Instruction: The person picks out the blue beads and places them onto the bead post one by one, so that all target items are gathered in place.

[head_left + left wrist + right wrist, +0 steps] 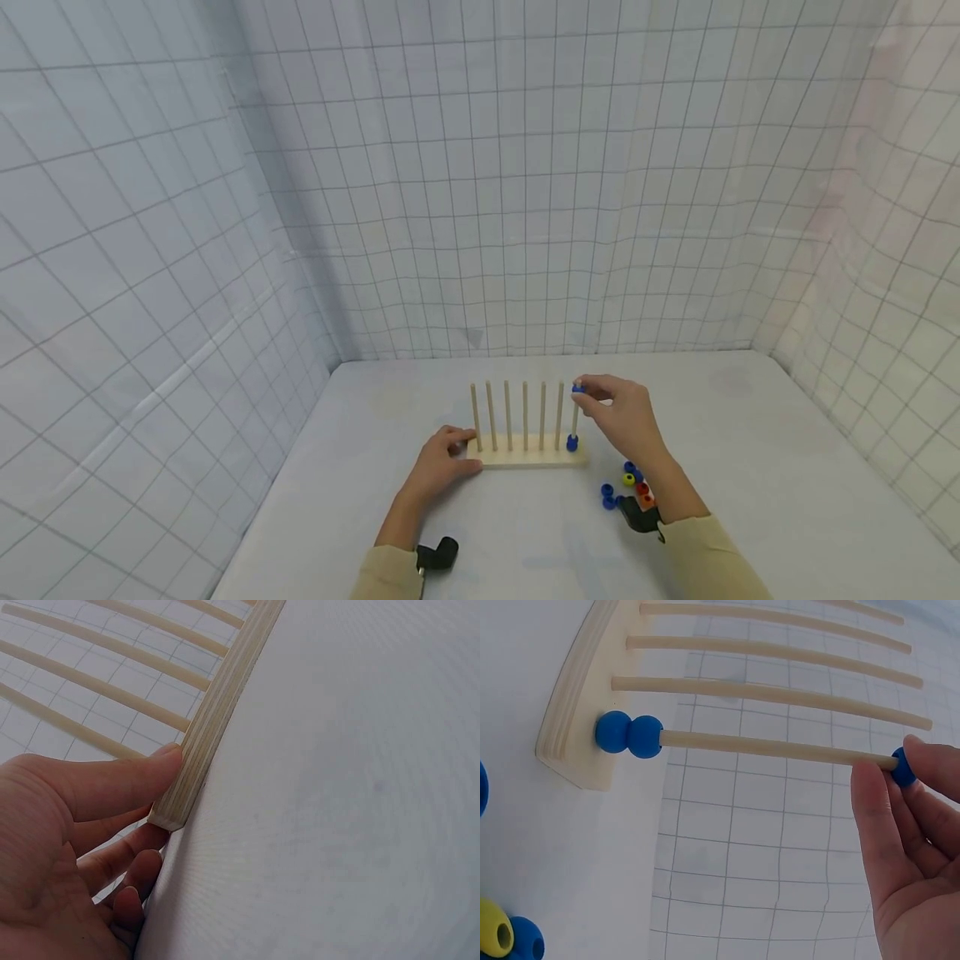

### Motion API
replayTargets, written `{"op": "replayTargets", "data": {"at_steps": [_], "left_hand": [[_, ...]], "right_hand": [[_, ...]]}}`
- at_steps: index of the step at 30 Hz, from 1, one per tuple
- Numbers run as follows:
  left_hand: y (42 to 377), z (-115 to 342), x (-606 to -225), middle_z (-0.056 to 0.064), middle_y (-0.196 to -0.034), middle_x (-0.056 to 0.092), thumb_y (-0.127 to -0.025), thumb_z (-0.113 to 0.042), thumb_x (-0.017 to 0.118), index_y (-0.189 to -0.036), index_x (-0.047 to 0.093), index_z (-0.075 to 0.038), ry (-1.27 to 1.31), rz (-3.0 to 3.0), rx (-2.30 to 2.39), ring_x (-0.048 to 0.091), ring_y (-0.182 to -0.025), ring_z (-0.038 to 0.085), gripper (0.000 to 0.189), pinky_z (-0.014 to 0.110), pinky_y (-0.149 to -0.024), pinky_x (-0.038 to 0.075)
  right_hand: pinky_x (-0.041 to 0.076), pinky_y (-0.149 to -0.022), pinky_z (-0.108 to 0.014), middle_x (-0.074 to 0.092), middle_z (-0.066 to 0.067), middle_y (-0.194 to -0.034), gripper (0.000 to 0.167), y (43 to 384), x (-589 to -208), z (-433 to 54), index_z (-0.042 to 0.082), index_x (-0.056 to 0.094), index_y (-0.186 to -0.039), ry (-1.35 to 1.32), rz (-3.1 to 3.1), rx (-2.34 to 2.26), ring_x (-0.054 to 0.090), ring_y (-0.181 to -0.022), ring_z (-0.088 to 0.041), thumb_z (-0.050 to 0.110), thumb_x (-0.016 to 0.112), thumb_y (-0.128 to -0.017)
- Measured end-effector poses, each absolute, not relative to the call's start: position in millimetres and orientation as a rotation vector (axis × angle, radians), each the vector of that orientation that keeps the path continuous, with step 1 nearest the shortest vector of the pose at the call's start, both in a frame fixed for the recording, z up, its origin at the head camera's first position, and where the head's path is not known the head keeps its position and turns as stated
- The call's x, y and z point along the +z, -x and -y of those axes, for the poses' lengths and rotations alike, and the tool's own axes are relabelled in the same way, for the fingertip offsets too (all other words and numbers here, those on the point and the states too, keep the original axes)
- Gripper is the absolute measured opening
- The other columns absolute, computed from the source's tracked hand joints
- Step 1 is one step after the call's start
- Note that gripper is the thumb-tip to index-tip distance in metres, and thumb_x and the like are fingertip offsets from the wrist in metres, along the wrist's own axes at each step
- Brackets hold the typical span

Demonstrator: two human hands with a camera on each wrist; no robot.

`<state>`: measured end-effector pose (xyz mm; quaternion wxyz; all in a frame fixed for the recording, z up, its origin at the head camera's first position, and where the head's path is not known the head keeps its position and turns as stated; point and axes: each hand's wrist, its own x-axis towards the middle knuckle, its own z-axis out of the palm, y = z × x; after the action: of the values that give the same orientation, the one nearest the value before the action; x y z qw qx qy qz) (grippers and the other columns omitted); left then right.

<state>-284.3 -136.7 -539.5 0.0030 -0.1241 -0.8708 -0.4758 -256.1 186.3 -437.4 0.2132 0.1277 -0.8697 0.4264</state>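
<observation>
A wooden peg rack stands upright on the white table, with a row of several thin pegs rising from its base. My left hand holds the base's left end; in the left wrist view the thumb presses its front edge and the fingers lie behind. Between thumb and fingers, my right hand pinches a blue bead at the top of the rightmost peg. The peg's tip sits in the bead. Two blue beads rest at the bottom of that same peg. The other pegs are bare.
Loose beads lie right of the rack, near my right forearm: several blue ones, a yellow one, plus red and orange ones. The forearm partly hides them. White gridded cloth hangs behind and at both sides.
</observation>
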Motion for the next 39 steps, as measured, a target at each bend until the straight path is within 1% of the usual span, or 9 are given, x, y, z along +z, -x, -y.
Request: {"op": "replayTargets", "data": {"at_steps": [4,11,22,30,39], "left_hand": [[284.9,136.8,-540.6,0.004,-0.115,0.061,-0.077,-0.020,0.088,-0.128,0.069,-0.007,0.396,2.731,-1.485,0.054,-0.101,0.025,0.056,0.041,-0.082,0.045],[286.2,137.3,-541.0,0.004,-0.116,0.061,-0.077,-0.020,0.088,-0.128,0.069,-0.007,0.393,2.742,-1.470,0.054,-0.101,0.024,0.056,0.041,-0.083,0.045],[285.0,136.6,-539.6,0.004,-0.117,0.061,-0.077,-0.021,0.088,-0.128,0.070,-0.008,0.396,2.737,-1.466,0.054,-0.102,0.024,0.056,0.042,-0.084,0.045],[283.4,136.1,-538.4,0.003,-0.115,0.060,-0.077,-0.021,0.088,-0.128,0.070,-0.007,0.395,2.743,-1.448,0.054,-0.100,0.024,0.056,0.041,-0.083,0.045],[282.4,135.0,-537.3,0.003,-0.114,0.060,-0.078,-0.021,0.088,-0.128,0.070,-0.008,0.394,2.743,-1.442,0.053,-0.099,0.023,0.055,0.041,-0.082,0.045]], "right_hand": [[0.057,-0.072,-0.036,0.073,0.003,-0.093,0.025,255.8,-439.4,-185.8,0.010,0.075,-0.115,-0.373,2.409,1.208,0.069,-0.076,-0.009,0.020,0.075,-0.092],[0.056,-0.073,-0.037,0.074,0.003,-0.094,0.027,257.1,-444.6,-185.5,0.008,0.074,-0.117,-0.382,2.408,1.171,0.068,-0.077,-0.007,0.019,0.076,-0.092],[0.055,-0.072,-0.036,0.073,0.003,-0.094,0.027,256.7,-443.2,-185.8,0.009,0.075,-0.116,-0.360,2.424,1.178,0.069,-0.081,-0.011,0.020,0.076,-0.092],[0.054,-0.067,-0.031,0.074,0.003,-0.091,0.029,257.4,-452.7,-187.7,0.007,0.075,-0.115,-0.357,2.440,1.151,0.069,-0.082,-0.013,0.021,0.077,-0.090],[0.053,-0.066,-0.032,0.074,0.002,-0.092,0.028,257.7,-451.2,-189.2,0.008,0.075,-0.115,-0.352,2.457,1.167,0.069,-0.084,-0.016,0.021,0.078,-0.090]]}}
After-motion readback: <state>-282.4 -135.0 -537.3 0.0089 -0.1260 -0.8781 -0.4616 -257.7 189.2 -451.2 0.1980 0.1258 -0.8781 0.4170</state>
